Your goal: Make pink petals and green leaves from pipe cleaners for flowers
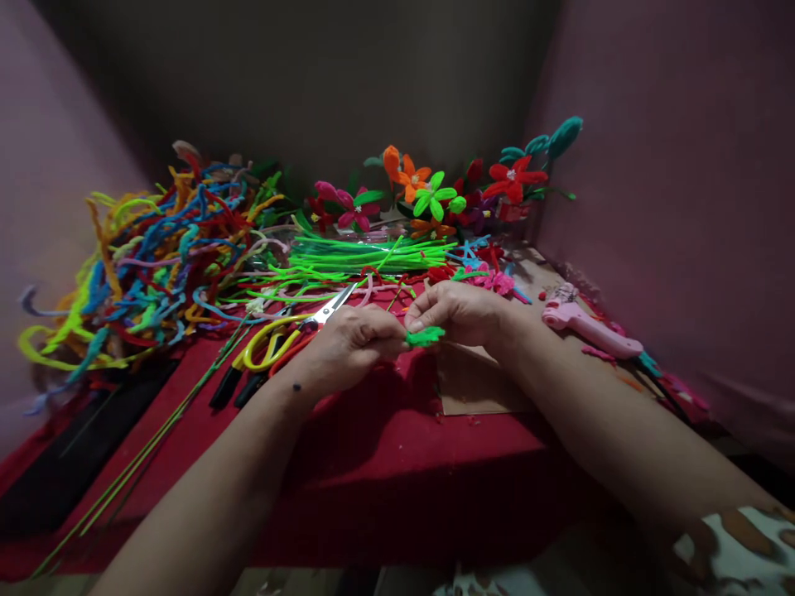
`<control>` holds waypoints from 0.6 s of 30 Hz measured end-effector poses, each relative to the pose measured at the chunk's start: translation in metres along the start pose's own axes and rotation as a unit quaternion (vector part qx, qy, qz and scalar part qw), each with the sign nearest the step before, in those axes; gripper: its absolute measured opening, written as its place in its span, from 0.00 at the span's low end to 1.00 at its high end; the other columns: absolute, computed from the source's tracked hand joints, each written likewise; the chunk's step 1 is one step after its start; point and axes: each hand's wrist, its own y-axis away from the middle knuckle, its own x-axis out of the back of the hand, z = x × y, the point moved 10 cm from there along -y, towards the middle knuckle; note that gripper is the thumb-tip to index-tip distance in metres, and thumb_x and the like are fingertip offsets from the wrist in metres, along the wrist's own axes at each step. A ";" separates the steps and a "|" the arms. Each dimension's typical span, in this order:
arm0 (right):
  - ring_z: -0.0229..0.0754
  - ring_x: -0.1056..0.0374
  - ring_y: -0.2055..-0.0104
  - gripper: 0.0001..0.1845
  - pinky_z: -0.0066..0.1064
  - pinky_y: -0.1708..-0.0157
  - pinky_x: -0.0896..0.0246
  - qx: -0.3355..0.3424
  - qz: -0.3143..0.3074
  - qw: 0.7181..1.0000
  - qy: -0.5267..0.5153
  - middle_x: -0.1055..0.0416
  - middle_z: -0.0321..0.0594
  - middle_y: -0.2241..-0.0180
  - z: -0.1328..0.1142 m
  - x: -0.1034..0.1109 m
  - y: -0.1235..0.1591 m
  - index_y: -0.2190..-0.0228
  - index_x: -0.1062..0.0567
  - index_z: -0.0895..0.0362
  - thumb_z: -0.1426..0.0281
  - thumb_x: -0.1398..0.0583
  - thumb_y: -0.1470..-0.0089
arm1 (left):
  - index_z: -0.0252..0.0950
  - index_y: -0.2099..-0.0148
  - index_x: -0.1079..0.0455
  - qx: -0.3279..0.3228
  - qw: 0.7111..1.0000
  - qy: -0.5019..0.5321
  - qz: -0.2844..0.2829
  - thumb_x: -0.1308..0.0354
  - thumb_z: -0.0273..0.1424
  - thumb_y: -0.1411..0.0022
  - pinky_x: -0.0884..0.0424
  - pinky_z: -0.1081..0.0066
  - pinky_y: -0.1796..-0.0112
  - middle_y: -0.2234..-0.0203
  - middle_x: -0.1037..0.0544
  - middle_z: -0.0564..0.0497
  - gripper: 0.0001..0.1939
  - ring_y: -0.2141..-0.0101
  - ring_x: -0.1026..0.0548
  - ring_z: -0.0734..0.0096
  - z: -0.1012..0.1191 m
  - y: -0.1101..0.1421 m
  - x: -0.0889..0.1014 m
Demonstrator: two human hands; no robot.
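Between my two hands is a small bright green piece of bent pipe cleaner (426,336), fuzzy and folded on itself. My left hand (360,335) pinches its left end, fingers closed. From the other side my right hand (456,313) holds it near the top with thumb and fingertips together. Both hands hover over the red cloth (373,430). Just beyond my left wrist lie yellow-handled scissors (267,343), blades angled up and right. A bundle of straight green pipe cleaners (366,255) lies behind the hands.
A tangled heap of coloured pipe cleaners (167,257) fills the left. Finished pipe-cleaner flowers (435,197) stand at the back. A pink glue gun (590,327) lies at right, near a cardboard piece (478,389). Long green stems (155,443) cross the left front.
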 end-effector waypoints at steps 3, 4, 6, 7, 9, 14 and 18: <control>0.30 0.49 0.85 0.02 0.25 0.83 0.55 0.004 -0.010 0.991 -0.133 0.38 0.33 0.88 0.007 -0.008 -0.005 0.83 0.31 0.61 0.78 0.42 0.67 | 0.33 0.75 0.29 0.054 0.993 0.086 0.066 0.45 0.31 0.48 0.37 0.75 0.71 0.80 0.27 0.52 0.08 0.76 0.33 0.75 -0.013 0.001 0.012; 0.30 0.50 0.85 0.03 0.24 0.83 0.57 0.025 0.011 0.986 -0.162 0.39 0.32 0.89 0.006 -0.006 -0.008 0.83 0.32 0.61 0.79 0.42 0.68 | 0.33 0.75 0.29 0.077 0.986 0.112 0.092 0.45 0.32 0.49 0.37 0.75 0.72 0.80 0.27 0.52 0.08 0.76 0.32 0.75 -0.020 0.002 0.015; 0.29 0.50 0.85 0.06 0.24 0.84 0.58 0.087 0.085 0.972 -0.200 0.40 0.30 0.88 0.005 0.003 -0.009 0.85 0.33 0.60 0.80 0.41 0.69 | 0.32 0.75 0.29 0.117 0.971 0.150 0.144 0.44 0.32 0.49 0.37 0.75 0.73 0.80 0.27 0.51 0.09 0.77 0.32 0.75 -0.033 0.003 0.019; 0.29 0.50 0.85 0.06 0.24 0.83 0.58 0.114 0.116 0.965 -0.206 0.39 0.30 0.88 0.004 0.006 -0.008 0.85 0.33 0.60 0.80 0.40 0.69 | 0.32 0.76 0.29 0.134 0.964 0.160 0.165 0.44 0.32 0.49 0.37 0.75 0.74 0.81 0.27 0.51 0.09 0.77 0.32 0.75 -0.039 0.004 0.020; 0.29 0.47 0.85 0.06 0.25 0.83 0.55 0.162 0.186 0.951 -0.184 0.37 0.30 0.87 0.002 0.013 -0.002 0.84 0.32 0.60 0.78 0.38 0.69 | 0.31 0.76 0.29 0.157 0.952 0.169 0.202 0.44 0.31 0.50 0.38 0.75 0.75 0.82 0.28 0.51 0.09 0.78 0.33 0.76 -0.048 0.004 0.020; 0.30 0.45 0.82 0.07 0.26 0.81 0.53 0.217 0.292 0.929 -0.062 0.35 0.32 0.84 -0.009 0.014 0.019 0.84 0.30 0.60 0.71 0.36 0.65 | 0.32 0.77 0.30 0.168 0.940 0.120 0.271 0.45 0.30 0.49 0.38 0.76 0.76 0.82 0.28 0.53 0.09 0.79 0.33 0.77 -0.048 0.006 0.026; 0.30 0.45 0.83 0.07 0.25 0.82 0.53 0.204 0.294 0.928 -0.104 0.35 0.33 0.84 -0.002 0.012 0.019 0.80 0.29 0.60 0.69 0.37 0.63 | 0.32 0.75 0.28 0.143 0.945 0.048 0.289 0.47 0.31 0.46 0.36 0.76 0.73 0.80 0.26 0.52 0.10 0.77 0.31 0.75 -0.039 0.006 0.029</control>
